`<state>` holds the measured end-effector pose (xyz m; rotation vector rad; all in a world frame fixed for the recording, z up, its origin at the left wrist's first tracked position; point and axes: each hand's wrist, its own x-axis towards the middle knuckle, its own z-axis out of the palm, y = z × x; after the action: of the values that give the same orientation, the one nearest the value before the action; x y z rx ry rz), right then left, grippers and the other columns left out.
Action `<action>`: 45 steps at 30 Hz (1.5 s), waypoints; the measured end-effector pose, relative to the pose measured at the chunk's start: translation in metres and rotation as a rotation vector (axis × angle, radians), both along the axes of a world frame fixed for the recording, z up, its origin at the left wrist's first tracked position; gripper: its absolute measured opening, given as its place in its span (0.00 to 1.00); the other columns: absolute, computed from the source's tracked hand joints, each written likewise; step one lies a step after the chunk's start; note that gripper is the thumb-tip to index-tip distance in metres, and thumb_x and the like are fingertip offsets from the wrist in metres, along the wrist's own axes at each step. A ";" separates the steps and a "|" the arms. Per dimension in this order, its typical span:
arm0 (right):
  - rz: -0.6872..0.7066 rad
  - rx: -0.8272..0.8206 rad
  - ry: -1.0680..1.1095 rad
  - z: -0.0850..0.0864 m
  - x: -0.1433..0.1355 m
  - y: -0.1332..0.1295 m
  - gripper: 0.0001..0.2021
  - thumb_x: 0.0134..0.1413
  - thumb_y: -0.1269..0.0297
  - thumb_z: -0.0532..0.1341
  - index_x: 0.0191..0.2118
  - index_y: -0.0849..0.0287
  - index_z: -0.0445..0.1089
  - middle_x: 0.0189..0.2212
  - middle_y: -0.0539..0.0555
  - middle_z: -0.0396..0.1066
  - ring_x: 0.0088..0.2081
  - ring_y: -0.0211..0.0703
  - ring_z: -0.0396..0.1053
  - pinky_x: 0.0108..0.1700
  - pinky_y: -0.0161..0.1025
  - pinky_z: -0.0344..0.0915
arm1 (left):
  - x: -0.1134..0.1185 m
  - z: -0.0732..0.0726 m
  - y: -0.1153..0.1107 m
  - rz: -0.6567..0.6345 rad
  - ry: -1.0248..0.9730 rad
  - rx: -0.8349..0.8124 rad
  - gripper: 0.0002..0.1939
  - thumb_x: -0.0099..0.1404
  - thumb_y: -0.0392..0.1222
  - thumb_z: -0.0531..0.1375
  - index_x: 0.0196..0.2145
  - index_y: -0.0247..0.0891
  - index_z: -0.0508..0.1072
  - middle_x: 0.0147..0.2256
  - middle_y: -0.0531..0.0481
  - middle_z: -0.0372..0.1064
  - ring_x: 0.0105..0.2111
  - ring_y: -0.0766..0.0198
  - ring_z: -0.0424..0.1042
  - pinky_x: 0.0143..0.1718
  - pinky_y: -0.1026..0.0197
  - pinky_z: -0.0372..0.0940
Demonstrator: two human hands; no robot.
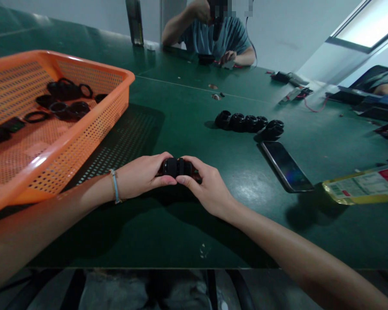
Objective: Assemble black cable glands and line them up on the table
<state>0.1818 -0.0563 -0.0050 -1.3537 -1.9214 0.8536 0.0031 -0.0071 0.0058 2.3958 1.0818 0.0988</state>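
Both of my hands meet over the green table point(187, 241), closed on one black cylindrical fitting point(170, 167) that lies sideways between them. My left hand point(145, 174) grips its left end, thumb along the near side. On the right end, my right hand point(211, 185) pinches with thumb and fingers. A narrow gap or groove shows around the middle of the fitting; its ends are hidden by my fingers. Farther off stands a row of several similar black fittings point(251, 123), the rightmost one point(274, 129) slightly apart and tilted.
An orange perforated basket point(93, 142) at left holds loose black rings and caps point(64, 110). A phone point(287, 165) lies right of my hands, beside a yellow-edged package point(358, 187). Across the table a person point(210, 38) sits with a dark tool. Wired parts point(297, 92) lie at far right.
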 end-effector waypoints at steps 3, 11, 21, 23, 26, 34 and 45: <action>-0.002 0.026 -0.011 0.000 0.000 0.000 0.13 0.54 0.64 0.58 0.44 0.63 0.66 0.34 0.55 0.70 0.32 0.41 0.68 0.34 0.40 0.66 | -0.001 -0.004 0.001 -0.007 -0.049 0.010 0.20 0.62 0.54 0.53 0.43 0.34 0.62 0.35 0.46 0.70 0.33 0.57 0.71 0.31 0.62 0.61; 0.094 0.096 -0.007 -0.004 0.006 0.004 0.15 0.56 0.61 0.56 0.47 0.62 0.62 0.40 0.58 0.70 0.38 0.45 0.69 0.40 0.45 0.67 | -0.005 -0.006 0.000 -0.015 -0.144 -0.005 0.23 0.62 0.58 0.49 0.43 0.34 0.62 0.34 0.46 0.68 0.31 0.59 0.69 0.31 0.62 0.60; 0.135 0.293 -0.104 -0.008 0.007 0.006 0.17 0.59 0.57 0.55 0.50 0.61 0.59 0.45 0.60 0.70 0.44 0.48 0.68 0.44 0.48 0.67 | -0.008 -0.009 0.000 -0.050 -0.242 0.021 0.28 0.64 0.62 0.42 0.43 0.33 0.64 0.31 0.48 0.68 0.30 0.60 0.68 0.31 0.62 0.59; 0.142 0.293 -0.115 -0.008 0.007 0.005 0.18 0.59 0.57 0.54 0.51 0.61 0.58 0.46 0.60 0.70 0.44 0.48 0.69 0.45 0.48 0.67 | -0.008 -0.009 -0.001 -0.049 -0.233 0.023 0.28 0.64 0.61 0.43 0.43 0.33 0.64 0.32 0.48 0.68 0.30 0.60 0.68 0.31 0.62 0.59; 0.157 0.260 -0.132 -0.008 0.007 0.005 0.18 0.59 0.59 0.54 0.52 0.61 0.57 0.47 0.60 0.69 0.43 0.48 0.69 0.44 0.47 0.68 | -0.009 -0.010 -0.002 -0.064 -0.223 0.040 0.26 0.65 0.60 0.44 0.45 0.34 0.63 0.31 0.49 0.68 0.29 0.61 0.68 0.30 0.63 0.59; 0.182 0.226 -0.155 -0.007 0.007 0.005 0.17 0.58 0.61 0.54 0.51 0.61 0.57 0.45 0.59 0.70 0.43 0.48 0.69 0.44 0.47 0.67 | -0.008 -0.010 -0.003 -0.064 -0.166 0.045 0.20 0.64 0.55 0.48 0.42 0.35 0.63 0.33 0.49 0.68 0.30 0.60 0.69 0.31 0.63 0.58; 0.164 0.258 -0.115 -0.009 0.008 0.005 0.17 0.57 0.61 0.56 0.51 0.61 0.59 0.46 0.60 0.70 0.44 0.47 0.68 0.46 0.47 0.67 | -0.008 -0.010 -0.002 -0.039 -0.159 0.030 0.21 0.64 0.56 0.47 0.43 0.36 0.63 0.34 0.49 0.69 0.32 0.60 0.69 0.33 0.63 0.59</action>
<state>0.1899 -0.0515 -0.0136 -1.1249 -2.1697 0.5880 -0.0048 -0.0094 -0.0041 2.3886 0.9664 0.2895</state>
